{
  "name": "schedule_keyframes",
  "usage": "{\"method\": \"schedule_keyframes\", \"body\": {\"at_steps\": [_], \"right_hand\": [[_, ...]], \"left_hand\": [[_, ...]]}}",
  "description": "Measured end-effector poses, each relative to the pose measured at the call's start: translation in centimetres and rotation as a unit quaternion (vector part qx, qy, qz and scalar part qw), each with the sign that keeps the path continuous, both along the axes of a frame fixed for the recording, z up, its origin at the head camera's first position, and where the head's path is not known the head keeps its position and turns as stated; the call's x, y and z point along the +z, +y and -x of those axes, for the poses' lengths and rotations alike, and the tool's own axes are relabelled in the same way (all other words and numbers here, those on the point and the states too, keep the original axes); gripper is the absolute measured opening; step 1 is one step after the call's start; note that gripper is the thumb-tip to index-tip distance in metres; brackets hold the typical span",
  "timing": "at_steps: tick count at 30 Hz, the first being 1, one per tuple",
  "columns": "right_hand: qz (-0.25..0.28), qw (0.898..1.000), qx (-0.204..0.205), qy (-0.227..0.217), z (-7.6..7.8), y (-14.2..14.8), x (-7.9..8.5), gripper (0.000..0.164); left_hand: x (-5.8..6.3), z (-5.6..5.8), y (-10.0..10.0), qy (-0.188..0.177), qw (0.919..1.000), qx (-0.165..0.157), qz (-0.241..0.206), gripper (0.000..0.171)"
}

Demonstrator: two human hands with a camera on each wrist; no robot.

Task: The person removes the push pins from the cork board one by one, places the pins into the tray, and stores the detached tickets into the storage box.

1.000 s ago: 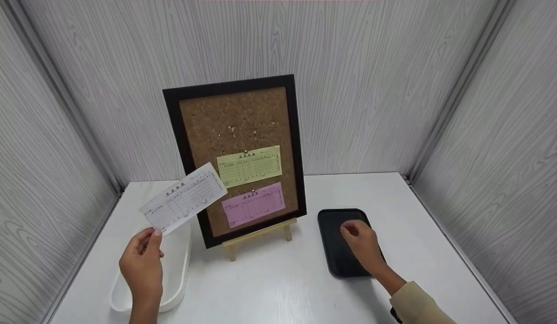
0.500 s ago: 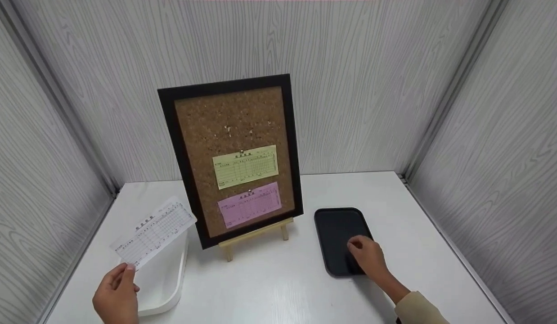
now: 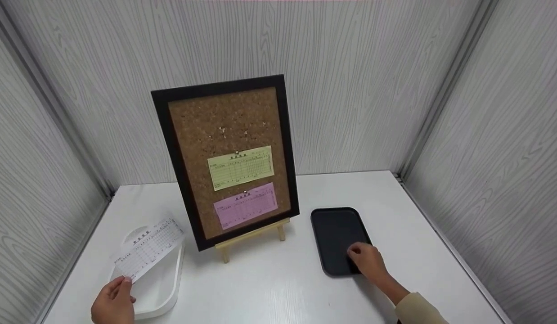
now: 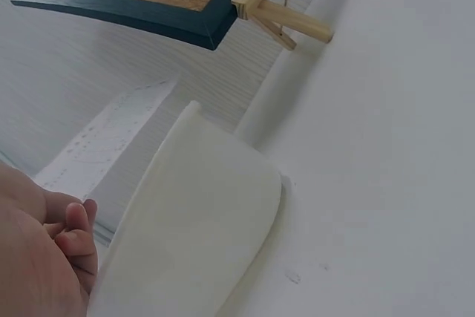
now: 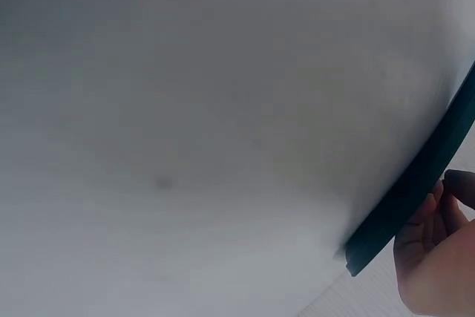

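My left hand [image 3: 113,303] pinches one corner of a white printed form slip [image 3: 150,250] between thumb and fingers. The slip slants up and to the right over a white oblong bin [image 3: 174,288]; in the left wrist view it shows beyond the bin's wall [image 4: 200,206]. On the other side, my right hand [image 3: 369,261] is low over a black tray [image 3: 329,227], thumb and fingertips brought together and the other fingers curled. I cannot tell whether something small sits between those fingertips. In the right wrist view the tray's edge [image 5: 408,191] partly hides the fingers.
A black-framed corkboard [image 3: 224,112] leans on a small wooden easel [image 3: 253,231] in the middle. Pinned to it are a yellow slip [image 3: 241,168] and a pink slip [image 3: 246,207]. Grey wood-grain panels [image 3: 215,40] enclose the white table [image 3: 251,292] at the back and sides.
My left hand has carried the white slip down and leftward, away from the corkboard to over the bin. My right hand has lowered slightly over the black tray.
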State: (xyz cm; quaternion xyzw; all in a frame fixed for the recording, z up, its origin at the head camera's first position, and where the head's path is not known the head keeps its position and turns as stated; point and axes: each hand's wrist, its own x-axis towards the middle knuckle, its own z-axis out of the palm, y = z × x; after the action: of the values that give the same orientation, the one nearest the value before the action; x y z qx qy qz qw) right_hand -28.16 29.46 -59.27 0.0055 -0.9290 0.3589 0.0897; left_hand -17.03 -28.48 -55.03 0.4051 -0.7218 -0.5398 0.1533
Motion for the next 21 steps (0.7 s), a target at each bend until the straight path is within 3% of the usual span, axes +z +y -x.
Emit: {"method": "schedule_keyframes", "body": {"at_steps": [8, 17, 21], "right_hand": [[-0.006, 1.0, 0.009, -0.02, 0.0, 0.1, -0.1, 0.01], [-0.006, 0.999, 0.008, -0.034, -0.2, 0.3, 0.0, 0.011], [-0.005, 0.999, 0.012, -0.031, -0.3, 0.4, 0.1, 0.011]], "left_hand": [[-0.1, 0.5, -0.1, -0.032, 0.9993, -0.007, 0.02, 0.045], [0.3, -0.4, -1.0, -0.062, 0.9975, -0.018, 0.03, 0.05], [0.2, -0.4, -1.1, -0.055, 0.9977, -0.016, 0.034, 0.048]]}}
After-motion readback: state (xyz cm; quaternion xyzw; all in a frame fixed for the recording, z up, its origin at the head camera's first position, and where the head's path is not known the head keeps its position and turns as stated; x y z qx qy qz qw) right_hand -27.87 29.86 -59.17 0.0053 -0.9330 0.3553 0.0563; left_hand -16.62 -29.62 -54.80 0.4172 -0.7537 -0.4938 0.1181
